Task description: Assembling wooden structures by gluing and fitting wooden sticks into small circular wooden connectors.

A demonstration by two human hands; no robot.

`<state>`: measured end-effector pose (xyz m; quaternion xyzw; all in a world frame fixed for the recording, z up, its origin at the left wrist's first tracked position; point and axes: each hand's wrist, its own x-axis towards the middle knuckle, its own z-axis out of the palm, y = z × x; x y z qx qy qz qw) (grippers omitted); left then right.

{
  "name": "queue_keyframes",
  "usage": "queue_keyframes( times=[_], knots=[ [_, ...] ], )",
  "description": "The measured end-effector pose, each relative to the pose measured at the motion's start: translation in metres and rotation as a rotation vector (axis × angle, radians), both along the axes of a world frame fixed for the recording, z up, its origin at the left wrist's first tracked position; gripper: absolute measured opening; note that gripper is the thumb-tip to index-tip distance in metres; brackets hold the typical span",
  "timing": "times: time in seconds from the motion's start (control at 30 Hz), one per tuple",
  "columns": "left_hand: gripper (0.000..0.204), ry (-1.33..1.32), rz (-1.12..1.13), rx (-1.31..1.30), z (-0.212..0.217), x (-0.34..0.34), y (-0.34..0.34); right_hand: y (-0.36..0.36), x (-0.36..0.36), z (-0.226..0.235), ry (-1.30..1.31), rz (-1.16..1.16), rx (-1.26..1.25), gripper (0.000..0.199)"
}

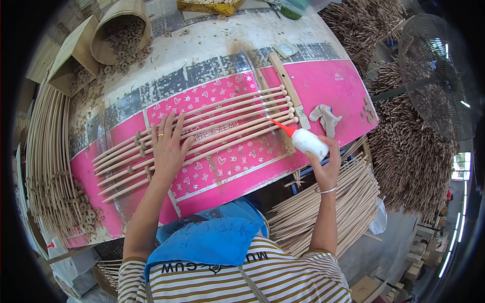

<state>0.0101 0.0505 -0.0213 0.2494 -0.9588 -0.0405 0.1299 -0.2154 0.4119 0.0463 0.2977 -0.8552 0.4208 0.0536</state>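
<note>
Several thin wooden rods [222, 119] lie side by side across the pink table sheet, each with a small round knob at its right end. Wooden rings sit on the rods toward their left ends. My left hand [169, 146] rests flat on the rods with its fingers spread. In my right hand [326, 164] is a white glue bottle [309, 143] with a red nozzle, tilted so that its tip is close to the rods near the knobs. A flat wooden bar [288, 86] lies just beyond the knobbed ends.
A wooden bucket [115, 12] and a wooden box [63, 76] with small rings stand at the far left. Rods with rings [48, 141] lie along the left edge. A glove [327, 120] lies right of the bar. Bundled sticks [409, 131] and a fan [439, 76] stand at right.
</note>
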Motion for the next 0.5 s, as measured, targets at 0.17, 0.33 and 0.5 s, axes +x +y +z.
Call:
queue_keyframes(
  times=[0.17, 0.33, 0.5],
  knots=[
    [0.067, 0.004, -0.007, 0.003, 0.0024, -0.0014, 0.0006, 0.0059, 0.0002, -0.0040, 0.102, 0.033, 0.107, 0.051],
    [0.067, 0.011, -0.015, 0.013, 0.0045, -0.0015, 0.0004, 0.0069, 0.0032, -0.0070, 0.059, 0.037, 0.089, 0.051],
    [0.068, 0.008, -0.014, 0.019, 0.0028, -0.0020, -0.0005, 0.0108, 0.0093, -0.0033, -0.028, -0.004, -0.006, 0.051]
  ],
)
